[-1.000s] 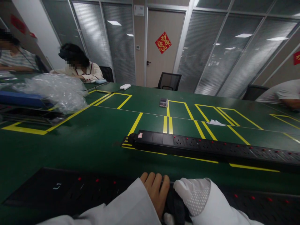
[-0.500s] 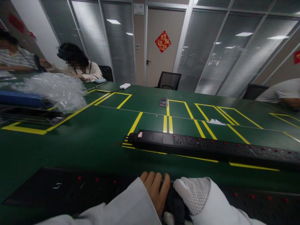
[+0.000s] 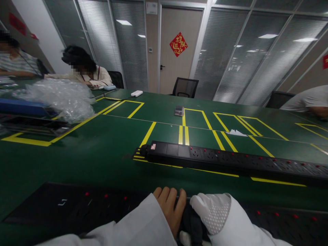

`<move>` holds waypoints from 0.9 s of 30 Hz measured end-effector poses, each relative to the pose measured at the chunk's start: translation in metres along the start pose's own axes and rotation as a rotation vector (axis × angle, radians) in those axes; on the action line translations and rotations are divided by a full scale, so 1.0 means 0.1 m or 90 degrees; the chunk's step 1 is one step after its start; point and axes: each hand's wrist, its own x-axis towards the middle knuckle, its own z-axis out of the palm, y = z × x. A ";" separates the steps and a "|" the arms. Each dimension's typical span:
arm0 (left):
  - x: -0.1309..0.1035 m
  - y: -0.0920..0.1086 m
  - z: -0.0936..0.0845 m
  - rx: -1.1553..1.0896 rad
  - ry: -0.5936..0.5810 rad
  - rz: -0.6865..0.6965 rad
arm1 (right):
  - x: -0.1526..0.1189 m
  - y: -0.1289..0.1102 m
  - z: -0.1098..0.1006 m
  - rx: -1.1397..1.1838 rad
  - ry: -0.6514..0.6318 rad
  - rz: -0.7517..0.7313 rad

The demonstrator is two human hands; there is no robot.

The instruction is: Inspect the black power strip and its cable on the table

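A long black power strip (image 3: 69, 202) with red-dotted sockets lies across the near edge of the table, running behind both forearms. My bare left hand (image 3: 171, 209) rests over its middle, fingers bent together over the far edge. Right beside it, my right hand (image 3: 210, 209), in a white dotted glove, is closed at a black strap-like piece (image 3: 192, 222). Its fingers are largely hidden, so the exact grip and kind of that piece are unclear. Farther out, a second black power strip (image 3: 230, 158) lies apart from both hands, a pink label at its left end.
The green table (image 3: 107, 160) carries yellow tape outlines. Clear plastic wrap (image 3: 61, 97) and a blue box (image 3: 23, 107) sit at left. A white device (image 3: 136, 93), a small card-like item (image 3: 178, 111) and crumpled white paper (image 3: 236, 133) lie farther back. Other people sit at left and right.
Both hands and the two power strips stay in place. At the far left, a seated person's arm has shifted slightly.
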 end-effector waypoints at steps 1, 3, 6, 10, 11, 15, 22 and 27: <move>0.00 0.00 -0.01 -0.002 -0.010 0.005 | 0.00 0.00 -0.01 0.006 -0.001 -0.010; 0.00 0.00 -0.01 -0.003 -0.015 0.005 | 0.00 0.01 0.00 0.011 0.001 -0.029; 0.00 0.01 -0.01 -0.003 -0.004 -0.007 | -0.02 0.00 0.04 -0.003 -0.015 -0.017; 0.01 0.01 -0.01 -0.002 0.007 -0.015 | -0.01 -0.01 0.05 -0.011 -0.012 -0.003; 0.01 0.01 -0.01 -0.003 0.009 -0.016 | -0.01 -0.01 0.04 -0.009 0.004 -0.013; 0.01 0.01 -0.02 -0.005 0.004 -0.016 | 0.02 0.00 -0.02 -0.018 0.061 -0.031; 0.00 0.01 -0.03 -0.006 -0.016 -0.001 | 0.02 0.01 0.01 -0.002 0.062 -0.022; 0.01 0.01 -0.04 -0.014 -0.014 -0.013 | 0.01 0.00 0.04 0.003 0.045 0.000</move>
